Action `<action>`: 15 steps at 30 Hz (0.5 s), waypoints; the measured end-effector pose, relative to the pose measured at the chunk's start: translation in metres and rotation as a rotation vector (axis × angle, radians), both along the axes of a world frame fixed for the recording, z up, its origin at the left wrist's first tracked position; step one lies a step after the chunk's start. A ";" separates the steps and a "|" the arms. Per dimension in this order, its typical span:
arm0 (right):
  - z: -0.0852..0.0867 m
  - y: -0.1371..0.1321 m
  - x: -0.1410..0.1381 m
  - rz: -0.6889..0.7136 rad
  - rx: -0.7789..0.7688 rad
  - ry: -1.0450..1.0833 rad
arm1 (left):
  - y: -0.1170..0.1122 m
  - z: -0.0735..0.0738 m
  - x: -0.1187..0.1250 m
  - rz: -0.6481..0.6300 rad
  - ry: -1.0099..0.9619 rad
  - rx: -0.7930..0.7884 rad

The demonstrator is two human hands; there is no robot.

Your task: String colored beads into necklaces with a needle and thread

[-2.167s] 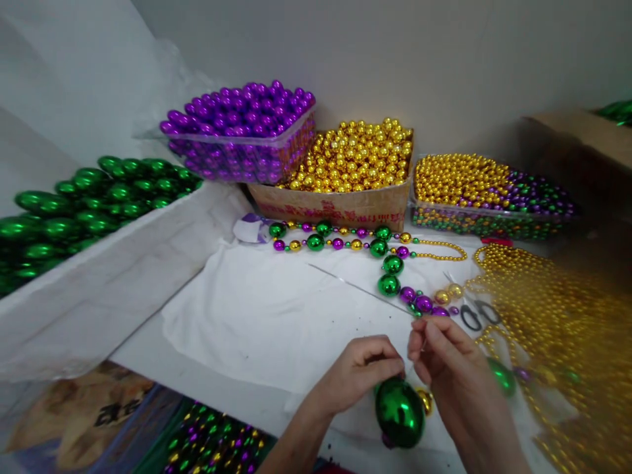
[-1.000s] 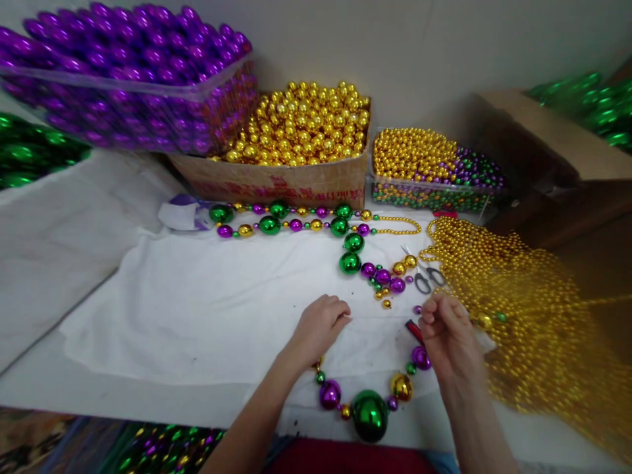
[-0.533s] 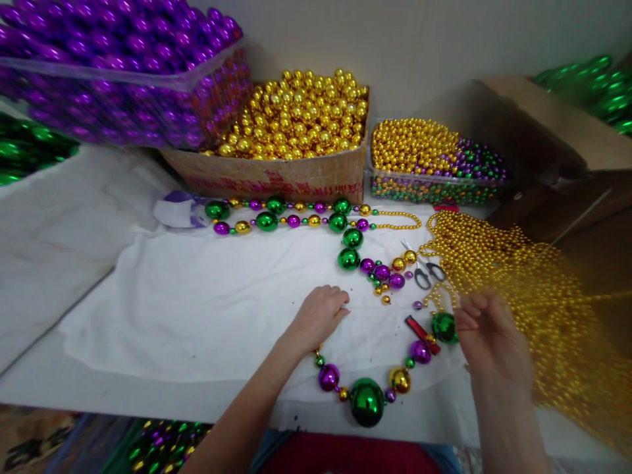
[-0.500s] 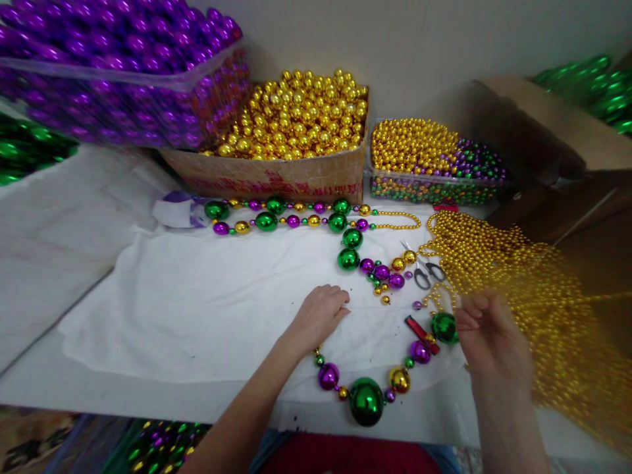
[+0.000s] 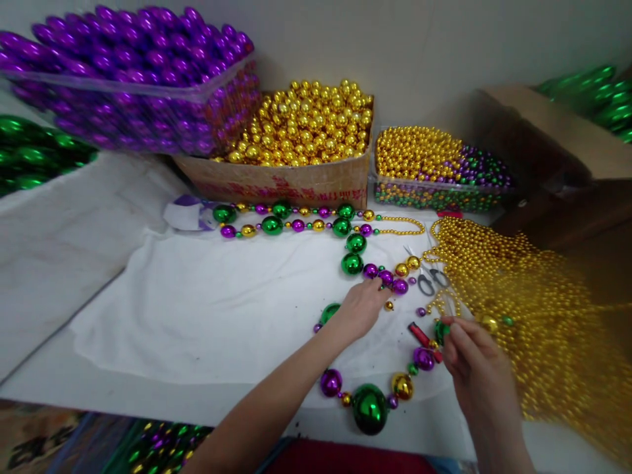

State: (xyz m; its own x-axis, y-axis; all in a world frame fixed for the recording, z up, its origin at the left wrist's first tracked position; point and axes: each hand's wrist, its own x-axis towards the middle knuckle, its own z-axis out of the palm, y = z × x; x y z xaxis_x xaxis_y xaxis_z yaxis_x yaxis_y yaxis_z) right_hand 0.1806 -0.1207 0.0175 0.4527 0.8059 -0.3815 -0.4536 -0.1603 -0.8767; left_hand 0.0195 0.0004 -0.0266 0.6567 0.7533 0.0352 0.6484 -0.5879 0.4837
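Observation:
My left hand (image 5: 363, 309) reaches into the small pile of loose beads, its fingers closed at the small beads just below the purple balls (image 5: 385, 278). Its fingertips hide what they grip. My right hand (image 5: 478, 359) is pinched, with what looks like the thin end of a string (image 5: 449, 307) sticking up from the fingers. Beside it a green ball (image 5: 441, 331) is partly covered by the fingers. A curved strand of beads lies between my hands, with a large green ball (image 5: 370, 409) at its lowest point. A red lighter (image 5: 419, 334) lies inside the right side of the curve.
Scissors (image 5: 428, 282) lie beside a heap of gold bead chains (image 5: 513, 316). A beaded necklace (image 5: 297, 225) stretches along the back. Behind it stand a cardboard box of gold balls (image 5: 276, 184), a tub of small beads (image 5: 434, 187) and a purple-ball bin (image 5: 148, 92).
My left hand has moved right and away from me to the loose beads, uncovering a green ball at the strand's left end. My right hand has shifted slightly left, still pinched.

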 end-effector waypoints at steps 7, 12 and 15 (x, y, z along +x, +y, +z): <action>-0.016 -0.003 0.008 0.061 -0.018 -0.184 | -0.003 -0.004 -0.007 0.110 -0.205 -0.179; -0.030 -0.008 0.018 0.242 -0.043 -0.375 | -0.020 0.007 -0.021 0.446 -0.929 -0.850; -0.032 -0.015 0.022 0.285 -0.108 -0.372 | -0.022 0.013 -0.028 0.600 -1.304 -1.172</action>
